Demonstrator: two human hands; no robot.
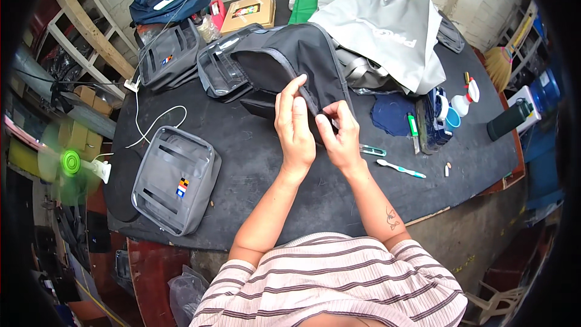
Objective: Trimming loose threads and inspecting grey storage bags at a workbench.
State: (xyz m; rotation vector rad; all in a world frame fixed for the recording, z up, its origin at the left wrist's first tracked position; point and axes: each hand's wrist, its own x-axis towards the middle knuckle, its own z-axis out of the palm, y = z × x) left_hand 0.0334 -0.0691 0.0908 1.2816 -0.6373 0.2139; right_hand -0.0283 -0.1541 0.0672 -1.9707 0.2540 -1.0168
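Observation:
Both my hands are at the edge of a black fabric bag (302, 45), raised at the middle of the table with its opening facing left. My left hand (293, 133) holds the piped edge, fingers fairly straight and fingertips against the rim. Close beside it, my right hand (341, 139) pinches the same edge lower down, thumb and fingers bent together. Part of the bag behind my fingers is hidden. A grey pouch with clear panels (230, 63) adjoins the bag's left side; I cannot tell whether they are joined. Another grey clear-panelled pouch (175, 181) lies at the near left.
A grey bag (169, 54), blue backpack (169, 3) and cardboard box (249, 13) fill the back left. A large silver-grey bag (387, 33) covers the back right. Toothbrush (400, 169), green cutter (413, 130), spray bottle (465, 100) and dark flask (509, 119) are right. A fan (71, 162) stands left.

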